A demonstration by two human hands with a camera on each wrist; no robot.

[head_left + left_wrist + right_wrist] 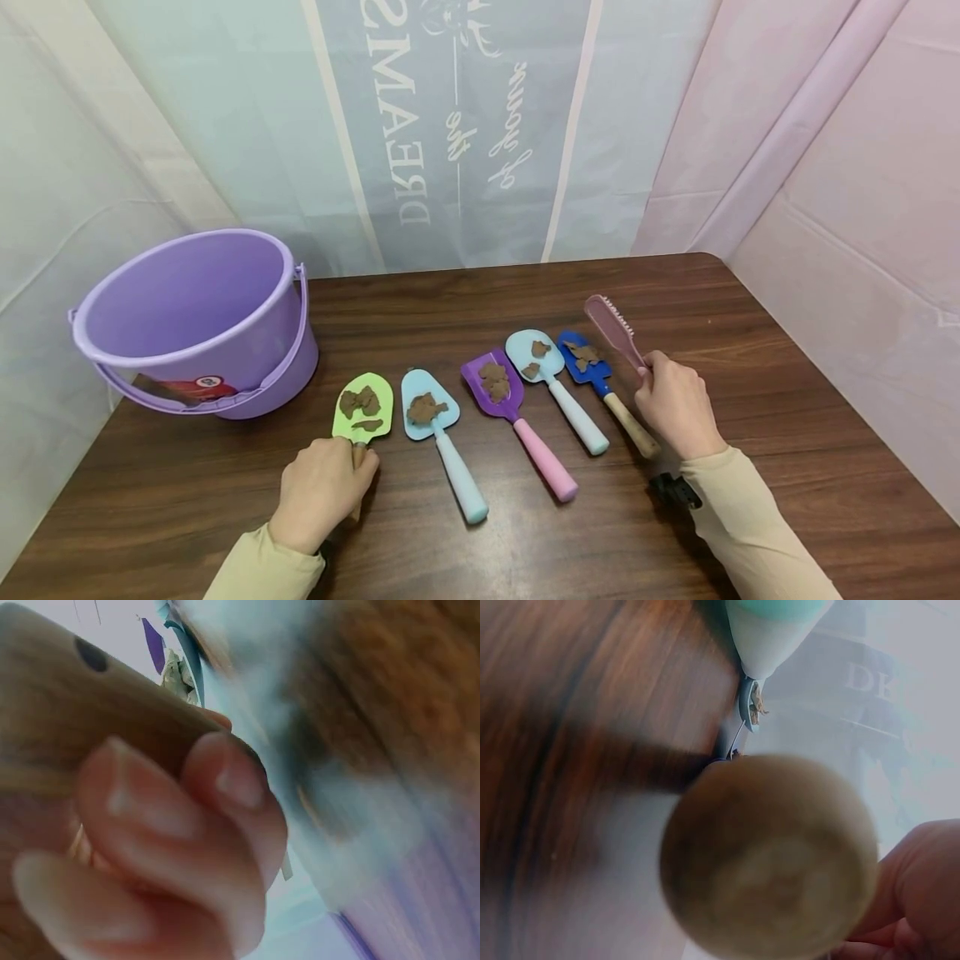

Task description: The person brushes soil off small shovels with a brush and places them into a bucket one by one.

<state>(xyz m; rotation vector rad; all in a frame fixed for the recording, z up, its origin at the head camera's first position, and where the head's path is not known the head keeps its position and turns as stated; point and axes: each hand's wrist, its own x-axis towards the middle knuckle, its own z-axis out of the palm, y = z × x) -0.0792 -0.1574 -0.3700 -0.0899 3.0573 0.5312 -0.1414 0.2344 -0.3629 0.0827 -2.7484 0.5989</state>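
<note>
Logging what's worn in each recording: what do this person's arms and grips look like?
Left grip and right grip are ungloved. The left sleeve and right sleeve are plain, long and pale beige. A small black device shows at the right sleeve's edge; a dark piece, mostly hidden, at the left's.

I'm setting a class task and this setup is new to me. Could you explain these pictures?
No machine: a person works bare-handed. The wide picture was taken from the head, the blurry close-ups from each wrist. On the brown wood-grain table are a purple plastic bucket, a lime-green shovel, a tapered light-blue shovel, a purple shovel, a round light-blue shovel and a dark-blue shovel, all bearing brown clumps. The left grip holds the lime-green shovel's wooden handle; the right grip holds a dull pink toothed tool.
</note>
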